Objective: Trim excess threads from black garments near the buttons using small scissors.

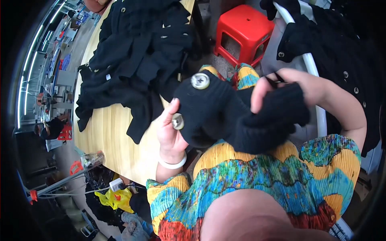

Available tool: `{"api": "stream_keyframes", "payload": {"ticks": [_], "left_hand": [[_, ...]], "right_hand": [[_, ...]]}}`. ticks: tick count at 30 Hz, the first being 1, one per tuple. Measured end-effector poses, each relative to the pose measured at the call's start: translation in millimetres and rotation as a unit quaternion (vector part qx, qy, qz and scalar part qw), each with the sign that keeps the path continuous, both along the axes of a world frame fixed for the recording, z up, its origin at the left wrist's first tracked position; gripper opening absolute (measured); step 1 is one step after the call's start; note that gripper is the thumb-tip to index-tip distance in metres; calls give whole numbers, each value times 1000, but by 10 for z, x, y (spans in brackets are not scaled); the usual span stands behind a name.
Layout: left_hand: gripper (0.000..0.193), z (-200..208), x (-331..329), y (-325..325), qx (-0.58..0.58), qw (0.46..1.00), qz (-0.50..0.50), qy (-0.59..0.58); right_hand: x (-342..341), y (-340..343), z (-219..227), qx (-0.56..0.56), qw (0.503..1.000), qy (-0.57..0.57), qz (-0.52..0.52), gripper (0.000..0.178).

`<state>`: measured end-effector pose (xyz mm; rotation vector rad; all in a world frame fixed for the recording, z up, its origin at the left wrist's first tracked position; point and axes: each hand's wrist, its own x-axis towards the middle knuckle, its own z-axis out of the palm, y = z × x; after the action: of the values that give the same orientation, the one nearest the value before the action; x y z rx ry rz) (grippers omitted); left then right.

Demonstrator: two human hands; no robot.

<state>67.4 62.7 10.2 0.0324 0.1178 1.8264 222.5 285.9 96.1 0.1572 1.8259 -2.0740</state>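
A black knitted garment [215,106] with pale round buttons is held up in front of my body. On its left edge, my left hand [165,132] grips the cloth beside a button [177,121], thumb pointing up. A larger button [200,81] shows at the top of that part. My right hand [277,82] is closed on the garment's right part, which is bunched and blurred by motion. A thin dark thing shows among the right fingers, too small to make out.
More black knitted garments [140,52] lie piled on the light wooden table [120,128] to the left. A red plastic stool [245,30] stands ahead. Black buttoned garments [337,52] hang over a white rail [311,66] at right. A yellow plastic bag [116,199] lies at lower left.
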Motion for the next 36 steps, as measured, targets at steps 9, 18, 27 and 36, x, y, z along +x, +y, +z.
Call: {"api": "stream_keyframes", "payload": {"ticks": [9, 18, 27, 36], "left_hand": [[39, -371, 25, -118, -35, 998, 44, 36], [29, -487, -169, 173, -213, 926, 163, 265], [38, -496, -22, 417, -328, 388, 366, 780], [11, -596, 78, 777, -296, 453, 420, 728]], "right_hand": [[-457, 438, -851, 210, 976, 46, 41, 51], [-1040, 16, -1068, 1, 998, 38, -44, 26], [-941, -5, -1353, -156, 982, 30, -100, 18], [-835, 43, -1318, -220, 955, 8, -197, 11]]}}
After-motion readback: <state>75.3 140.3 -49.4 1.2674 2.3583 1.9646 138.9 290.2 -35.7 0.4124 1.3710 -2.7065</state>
